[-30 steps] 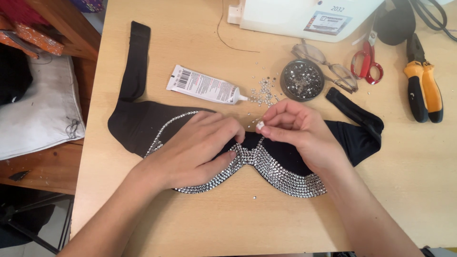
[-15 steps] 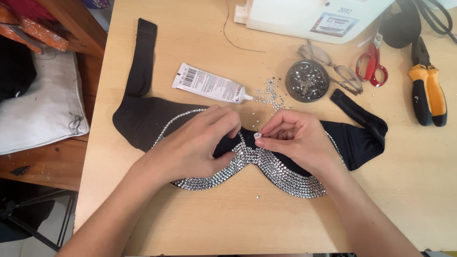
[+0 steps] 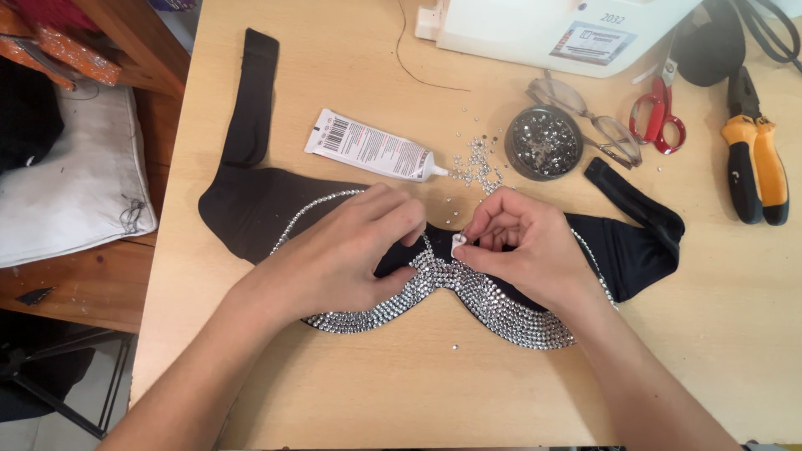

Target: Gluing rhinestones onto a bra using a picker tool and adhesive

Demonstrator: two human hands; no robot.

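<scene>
Your left hand (image 3: pixel 347 255) lies flat and spread on the black bra (image 3: pixel 251 209) in the middle of the counter (image 3: pixel 376 392), pressing the left cup down, thumb at the centre. Your right hand (image 3: pixel 522 246) is bunched just beside it, thumb and forefinger pinched at the centre seam — whether a stone sits between them, I cannot tell.

Judging by how things lie, the work is well along. Several rows of rhinestones (image 3: pixel 501 313) already run along the lower edge of both cups, and a single line climbs the upper edge of the left one. The upper faces of the cups and both straps are bare black cloth, so much of the surface is left.

Above your left hand lies a white glue tube (image 3: pixel 372 152), flat and tilted, its nozzle toward a scatter of loose stones (image 3: pixel 476 163); its near end carries a black barcode panel, with fine print along the body. A round dark dish of stones (image 3: pixel 543 142) sits beyond your right hand. At the far edge stands a white sewing machine (image 3: pixel 535 25) with a rectangular sticker — blue, white and red. Spectacles (image 3: pixel 597 121), red scissors (image 3: pixel 658 121) and yellow-handled pliers (image 3: pixel 756 163) lie to the right.
</scene>
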